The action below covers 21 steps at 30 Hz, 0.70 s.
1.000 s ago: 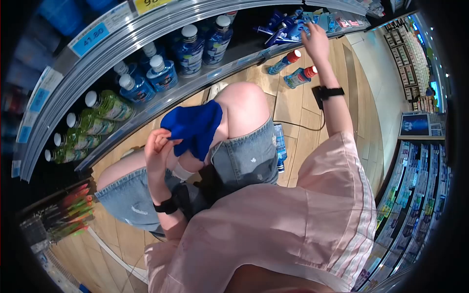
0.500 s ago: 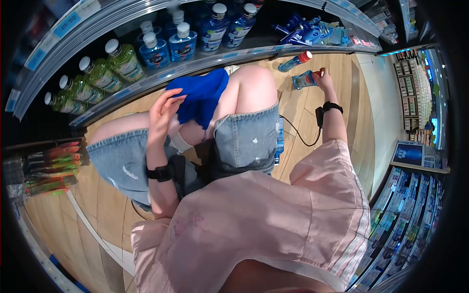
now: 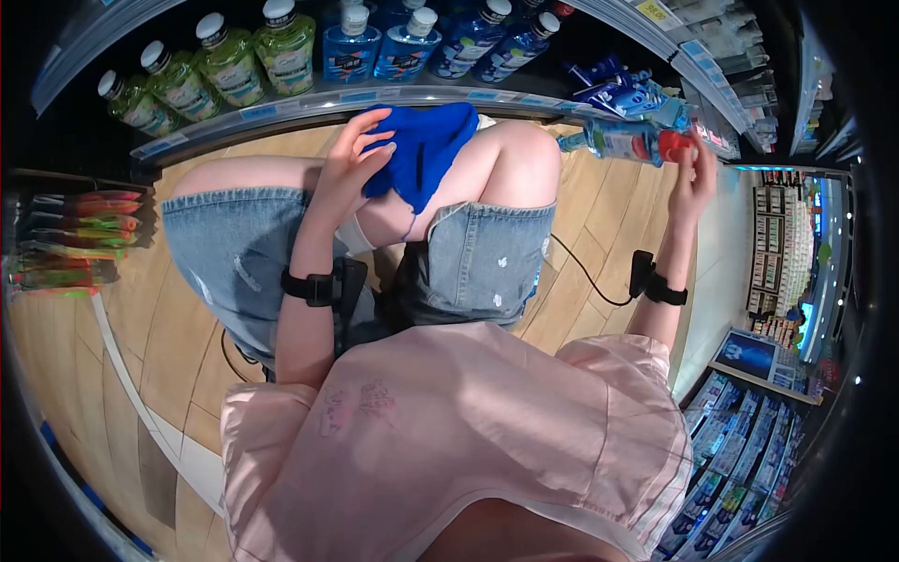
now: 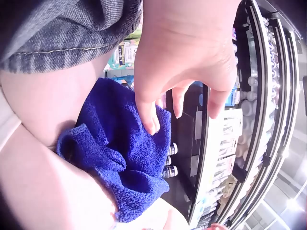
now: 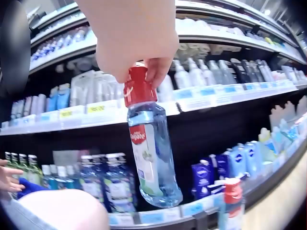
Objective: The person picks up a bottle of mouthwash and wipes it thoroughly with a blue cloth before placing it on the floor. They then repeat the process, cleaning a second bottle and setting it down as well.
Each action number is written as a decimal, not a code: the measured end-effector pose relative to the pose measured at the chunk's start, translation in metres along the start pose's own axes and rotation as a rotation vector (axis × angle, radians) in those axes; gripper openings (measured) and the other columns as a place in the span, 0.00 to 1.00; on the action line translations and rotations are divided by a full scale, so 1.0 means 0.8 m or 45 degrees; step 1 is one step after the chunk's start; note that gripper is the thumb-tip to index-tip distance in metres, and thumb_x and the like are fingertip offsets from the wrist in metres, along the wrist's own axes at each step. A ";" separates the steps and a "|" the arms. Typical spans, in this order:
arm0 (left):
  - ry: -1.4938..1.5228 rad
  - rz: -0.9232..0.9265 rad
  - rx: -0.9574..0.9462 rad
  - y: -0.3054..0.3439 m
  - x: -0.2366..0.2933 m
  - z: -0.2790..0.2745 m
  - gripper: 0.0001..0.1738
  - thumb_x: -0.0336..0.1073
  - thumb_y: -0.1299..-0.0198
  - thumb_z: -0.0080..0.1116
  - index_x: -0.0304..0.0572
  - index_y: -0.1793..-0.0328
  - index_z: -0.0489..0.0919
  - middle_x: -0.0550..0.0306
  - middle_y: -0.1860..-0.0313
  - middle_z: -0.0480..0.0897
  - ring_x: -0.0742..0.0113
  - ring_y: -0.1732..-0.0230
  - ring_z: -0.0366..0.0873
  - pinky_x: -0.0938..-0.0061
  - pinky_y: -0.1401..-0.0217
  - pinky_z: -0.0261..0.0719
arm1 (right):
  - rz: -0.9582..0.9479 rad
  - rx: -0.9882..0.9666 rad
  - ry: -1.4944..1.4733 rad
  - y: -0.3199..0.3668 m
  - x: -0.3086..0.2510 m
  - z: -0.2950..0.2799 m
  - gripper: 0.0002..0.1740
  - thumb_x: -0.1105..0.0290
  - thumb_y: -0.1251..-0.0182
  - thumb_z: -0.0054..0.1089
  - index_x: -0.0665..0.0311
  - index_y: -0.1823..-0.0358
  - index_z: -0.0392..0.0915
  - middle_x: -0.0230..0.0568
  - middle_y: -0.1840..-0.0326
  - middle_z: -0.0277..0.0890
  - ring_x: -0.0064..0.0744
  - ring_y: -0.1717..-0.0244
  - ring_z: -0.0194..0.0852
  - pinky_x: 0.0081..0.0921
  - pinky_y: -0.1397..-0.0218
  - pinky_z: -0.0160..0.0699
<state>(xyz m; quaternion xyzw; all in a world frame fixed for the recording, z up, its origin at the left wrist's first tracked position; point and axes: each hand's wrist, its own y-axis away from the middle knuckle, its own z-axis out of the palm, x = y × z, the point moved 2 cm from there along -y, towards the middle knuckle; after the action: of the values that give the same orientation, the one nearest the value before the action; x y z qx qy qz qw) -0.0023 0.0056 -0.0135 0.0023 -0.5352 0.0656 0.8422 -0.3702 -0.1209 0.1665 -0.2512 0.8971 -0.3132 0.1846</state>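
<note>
By its red cap, my right hand (image 3: 691, 184) holds up a clear blue bottle (image 3: 623, 142); the right wrist view shows the bottle (image 5: 152, 158) hanging upright below the fingers, in front of the shelf. A second red-capped bottle (image 5: 233, 206) stands lower right in that view. My left hand (image 3: 348, 173) is at the blue cloth (image 3: 423, 150) draped over the knee. In the left wrist view the fingertips of the left hand (image 4: 184, 62) are over the cloth (image 4: 122, 139), fingers spread and slightly bent; whether they touch it is unclear.
Green bottles (image 3: 229, 75) and blue bottles (image 3: 407, 47) line the low shelf, with blue tubes (image 3: 623, 92) lying farther right. The shelf edge (image 3: 309, 101) runs before the knees. A black cable (image 3: 590, 273) crosses the wooden floor (image 3: 585, 220). Colourful packets (image 3: 80, 239) hang at left.
My right hand, first over the tubes, came down to a bottle on the floor, took its cap and lifted it toward the shelf. My left hand stays by the cloth.
</note>
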 end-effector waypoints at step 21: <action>-0.015 -0.012 0.202 0.022 0.008 -0.005 0.27 0.33 0.66 0.69 0.37 0.55 0.74 0.57 0.61 0.79 0.71 0.60 0.76 0.76 0.54 0.73 | -0.017 -0.629 -1.547 -0.049 -0.274 0.174 0.30 0.52 0.32 0.33 0.65 0.37 0.53 0.48 0.42 0.62 0.34 0.44 0.62 0.30 0.44 0.63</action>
<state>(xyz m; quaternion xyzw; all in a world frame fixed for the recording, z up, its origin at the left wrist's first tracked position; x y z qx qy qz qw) 0.0022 0.0240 -0.0108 0.0721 -0.5330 0.1038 0.8366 -0.1130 -0.0885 0.1278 -0.4240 0.6770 0.0987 0.5934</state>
